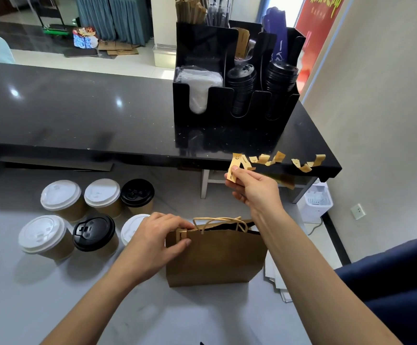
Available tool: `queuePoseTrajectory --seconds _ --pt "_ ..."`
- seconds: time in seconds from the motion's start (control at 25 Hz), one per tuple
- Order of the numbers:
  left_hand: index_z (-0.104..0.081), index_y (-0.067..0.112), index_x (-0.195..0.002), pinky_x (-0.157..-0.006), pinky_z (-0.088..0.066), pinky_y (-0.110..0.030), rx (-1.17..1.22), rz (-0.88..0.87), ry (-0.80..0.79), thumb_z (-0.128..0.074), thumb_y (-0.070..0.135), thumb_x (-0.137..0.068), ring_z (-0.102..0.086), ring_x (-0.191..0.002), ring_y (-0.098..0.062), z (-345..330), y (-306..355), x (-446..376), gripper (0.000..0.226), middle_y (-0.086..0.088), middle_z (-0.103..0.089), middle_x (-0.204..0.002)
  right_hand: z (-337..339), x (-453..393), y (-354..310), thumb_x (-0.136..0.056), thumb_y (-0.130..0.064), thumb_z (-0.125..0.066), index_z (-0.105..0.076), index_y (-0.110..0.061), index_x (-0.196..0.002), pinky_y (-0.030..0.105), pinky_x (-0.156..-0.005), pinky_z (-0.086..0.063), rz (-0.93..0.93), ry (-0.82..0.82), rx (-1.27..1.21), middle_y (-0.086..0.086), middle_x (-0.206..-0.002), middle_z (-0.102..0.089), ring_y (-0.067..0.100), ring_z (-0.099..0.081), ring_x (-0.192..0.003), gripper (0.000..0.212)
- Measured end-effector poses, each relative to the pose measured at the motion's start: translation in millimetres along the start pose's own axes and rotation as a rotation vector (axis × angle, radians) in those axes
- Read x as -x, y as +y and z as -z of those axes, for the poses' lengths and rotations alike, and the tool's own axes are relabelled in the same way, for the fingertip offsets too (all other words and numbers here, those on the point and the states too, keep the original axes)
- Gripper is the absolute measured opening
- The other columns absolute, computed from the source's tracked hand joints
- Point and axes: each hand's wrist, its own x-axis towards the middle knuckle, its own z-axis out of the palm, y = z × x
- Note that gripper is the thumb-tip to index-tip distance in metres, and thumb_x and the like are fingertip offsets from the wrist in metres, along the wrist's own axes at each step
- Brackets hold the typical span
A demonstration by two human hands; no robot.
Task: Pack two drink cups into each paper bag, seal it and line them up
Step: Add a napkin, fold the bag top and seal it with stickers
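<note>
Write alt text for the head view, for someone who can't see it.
A person's left hand pinches shut the top of a brown paper bag on a grey table, where one sticker already sits, while the right hand holds another sticker taken from a black counter's edge. Six lidded cups stand left of the bag.

Cups [95, 232] left of bag [214, 257] on surface [53, 307]; organizer [227, 113] on raised ledge [77, 115] behind; stickers [272, 159] along ledge edge.

Bag [214, 257] contents unseen, one white-lidded cup [131, 227] perhaps half hidden behind left hand [155, 242].
</note>
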Motion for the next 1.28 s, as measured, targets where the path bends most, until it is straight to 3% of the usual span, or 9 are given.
queuePoseTrajectory --seconds 0.28,0.56,0.8,0.92,1.0,1.08,1.28 --pt "-0.067 0.036 -0.113 -0.091 -0.046 -0.036 -0.016 -0.01 0.024 -0.076 0.03 -0.087 -0.051 -0.103 -0.007 3.6 13.7 4.5 0.028 0.023 -0.062 -0.105 32.4 21.0 1.0 -0.093 -0.026 -0.074 -0.078 -0.013 -0.104 0.027 -0.068 -0.053 0.082 0.042 0.049 0.002 -0.094 -0.08 0.013 -0.077 -0.087 0.017" --pt "-0.063 0.025 -0.118 -0.09 -0.05 -0.036 0.017 -0.07 0.164 -0.08 0.024 -0.083 -0.053 -0.106 -0.01 7.4 37.4 8.5 0.039 0.015 -0.061 -0.11 65.1 42.0 3.2 -0.094 -0.027 -0.073 -0.077 -0.014 -0.104 0.028 -0.072 -0.056 0.157 0.125 0.083 0.0 -0.091 -0.08 0.012 -0.077 -0.086 0.018" --pt "-0.064 0.013 -0.091 -0.079 -0.046 -0.033 -0.137 -0.288 0.443 -0.079 0.028 -0.086 -0.052 -0.092 -0.021 11.1 56.4 13.6 0.021 0.001 -0.057 -0.103 82.3 57.3 16.8 -0.093 -0.028 -0.072 -0.076 -0.016 -0.105 0.027 -0.071 -0.056 0.16 0.177 0.097 0.001 -0.093 -0.079 0.011 -0.076 -0.086 0.018" --pt "-0.067 0.013 -0.083 -0.069 -0.048 -0.037 -0.203 -0.455 0.383 -0.07 0.031 -0.095 -0.055 -0.079 -0.022 2.6 72.8 21.2 0.022 0.001 -0.061 -0.091 88.8 64.1 25.1 -0.093 -0.028 -0.072 -0.077 -0.019 -0.1 0.027 -0.07 -0.055 0.151 0.194 0.096 0.001 -0.091 -0.079 0.011 -0.076 -0.084 0.012" --pt "-0.071 0.013 -0.095 -0.074 -0.053 -0.037 -0.184 -0.478 0.261 -0.067 0.027 -0.098 -0.062 -0.085 -0.02 -9.9 82.5 24.8 0.016 0.0 -0.066 -0.097 92.5 68.5 29.2 -0.092 -0.027 -0.073 -0.076 -0.022 -0.095 0.026 -0.068 -0.054 0.142 0.205 0.095 0.001 -0.093 -0.079 0.013 -0.076 -0.084 0.007" --pt "-0.069 0.01 -0.117 -0.089 -0.055 -0.037 -0.195 -0.4 0.194 -0.067 0.019 -0.096 -0.066 -0.103 -0.02 -23.9 92.7 26.2 0.023 -0.003 -0.068 -0.115 96.6 73.2 32.4 -0.092 -0.028 -0.074 -0.075 -0.024 -0.092 0.025 -0.067 -0.052 0.139 0.212 0.113 0.001 -0.095 -0.077 0.015 -0.073 -0.088 0.003" --pt "-0.044 0.004 -0.148 -0.119 -0.031 -0.027 -0.18 -0.207 0.147 -0.059 0.003 -0.096 -0.047 -0.139 -0.02 -43.9 109.9 17.0 0.054 -0.01 -0.05 -0.148 105.3 82.4 40.6 -0.092 -0.031 -0.073 -0.074 -0.028 -0.09 0.023 -0.064 -0.051 0.149 0.193 0.167 -0.002 -0.092 -0.075 0.013 -0.069 -0.086 0.004"
